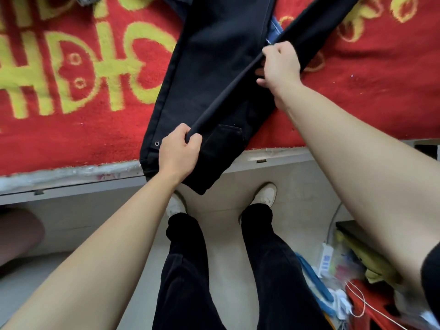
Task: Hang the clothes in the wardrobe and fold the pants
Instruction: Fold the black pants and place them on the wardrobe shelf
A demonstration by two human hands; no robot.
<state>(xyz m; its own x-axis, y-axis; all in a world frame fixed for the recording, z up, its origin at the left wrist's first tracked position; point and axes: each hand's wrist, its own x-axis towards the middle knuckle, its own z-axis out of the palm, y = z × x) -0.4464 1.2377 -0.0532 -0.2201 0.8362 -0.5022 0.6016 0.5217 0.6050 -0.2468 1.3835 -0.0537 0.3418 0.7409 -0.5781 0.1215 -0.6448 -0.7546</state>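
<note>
Black pants (214,67) lie lengthwise on a red and yellow blanket (71,79), their waist end hanging a little over the bed's near edge. My left hand (179,152) grips a raised fold of the fabric near the waistband, beside a metal button. Farther up the leg, my right hand (279,64) pinches the same fold, so a ridge of cloth runs taut between the two hands. A strip of blue denim (275,28) peeks out from under the black pants near the right hand.
The bed's pale edge (71,179) crosses the view. My feet in white shoes (265,194) stand on a light floor close to it. A heap of mixed items, cables and a red object (352,282) fills the lower right. A brownish object (19,234) sits at left.
</note>
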